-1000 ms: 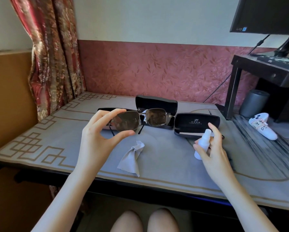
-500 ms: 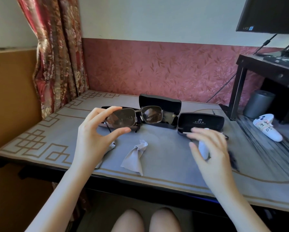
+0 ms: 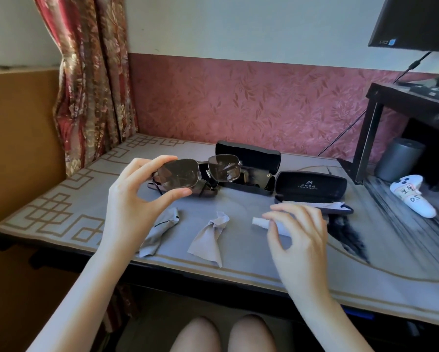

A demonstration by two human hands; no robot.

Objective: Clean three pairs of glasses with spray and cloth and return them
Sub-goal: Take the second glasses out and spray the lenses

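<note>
My left hand pinches the left lens rim of dark sunglasses with a metal frame, held up over the table. A small white spray bottle lies on its side on the table. My right hand hovers just over it with fingers relaxed, holding nothing. Two grey cloths lie in front: one crumpled cloth at the middle, another cloth partly behind my left wrist. Three black glasses cases stand open behind: a middle case, a right case, and a left case mostly hidden by the sunglasses.
The grey patterned table cover runs to the front edge near my knees. A white controller and a grey cylinder sit at the right under a black stand. A curtain hangs at the back left.
My right hand laid the spray bottle down on the table and released it. The sunglasses in my left hand stayed up, shifting slightly.
</note>
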